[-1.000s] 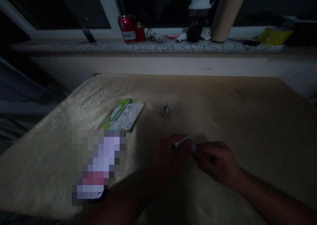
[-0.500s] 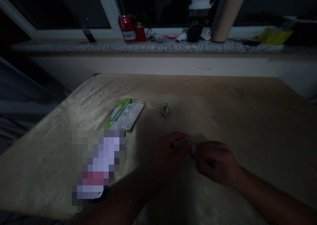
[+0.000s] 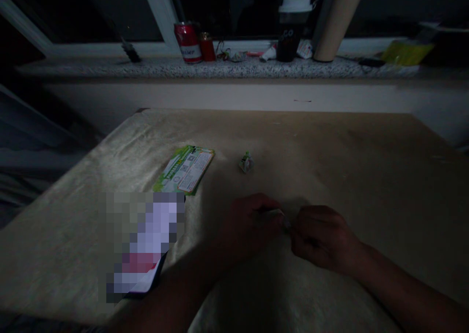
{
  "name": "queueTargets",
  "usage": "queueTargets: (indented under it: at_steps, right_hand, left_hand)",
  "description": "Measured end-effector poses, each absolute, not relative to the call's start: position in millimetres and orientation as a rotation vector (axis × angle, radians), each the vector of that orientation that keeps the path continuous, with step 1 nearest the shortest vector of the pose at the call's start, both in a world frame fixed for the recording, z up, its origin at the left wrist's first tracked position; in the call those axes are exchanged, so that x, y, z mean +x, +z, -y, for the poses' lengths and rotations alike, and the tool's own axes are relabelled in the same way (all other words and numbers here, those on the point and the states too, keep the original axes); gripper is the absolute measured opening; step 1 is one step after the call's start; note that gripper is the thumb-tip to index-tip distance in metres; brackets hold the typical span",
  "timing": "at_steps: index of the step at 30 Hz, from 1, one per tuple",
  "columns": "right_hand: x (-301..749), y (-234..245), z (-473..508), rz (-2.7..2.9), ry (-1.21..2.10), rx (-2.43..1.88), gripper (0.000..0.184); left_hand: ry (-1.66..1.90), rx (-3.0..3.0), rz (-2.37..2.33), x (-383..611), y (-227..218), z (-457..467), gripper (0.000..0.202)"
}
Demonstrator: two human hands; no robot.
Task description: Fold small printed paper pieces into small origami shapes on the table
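Observation:
Both hands rest close together on the tan tabletop [image 3: 330, 142] in dim light. My left hand [image 3: 251, 225] is curled round a small pale stick-like object [image 3: 273, 212] that barely shows between its fingers. My right hand [image 3: 322, 238] pinches a tiny piece at that object's right end [image 3: 286, 222]; what it is I cannot make out. A green and white printed card [image 3: 185, 169] lies to the left of my hands. A small crumpled green scrap [image 3: 246, 163] sits just beyond them.
A blurred-out flat item [image 3: 142, 240] lies at the near left. Behind the table a speckled window ledge [image 3: 110, 68] carries a red can [image 3: 187, 42], a dark cup with a white lid [image 3: 291, 28], a cardboard tube [image 3: 335, 20] and small clutter.
The pale stick, plainly visible a second ago, has sunk deeper into my left hand. Both hands have closed in slightly on each other.

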State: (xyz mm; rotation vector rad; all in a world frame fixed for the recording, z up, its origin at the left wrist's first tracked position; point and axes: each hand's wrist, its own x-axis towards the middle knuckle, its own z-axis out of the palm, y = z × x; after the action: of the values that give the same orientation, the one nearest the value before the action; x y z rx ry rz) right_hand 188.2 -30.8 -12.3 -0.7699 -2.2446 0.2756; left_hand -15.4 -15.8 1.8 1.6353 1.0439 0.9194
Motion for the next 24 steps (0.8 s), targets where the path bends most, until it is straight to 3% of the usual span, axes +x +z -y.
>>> queueTargets:
  at_steps: [13,24]
  right_hand:
    - [194.1,-8.3,33.2,2.276,0.266,-0.712,0.027]
    - [196.0,-6.9,32.9,2.372,0.279,-0.704,0.022]
  left_hand:
    - [1.058,1.933,-0.922,-18.7,-1.8,20.0,0.012]
    - [0.927,2.042,-0.762,-18.8,-0.6,16.0,0.004]
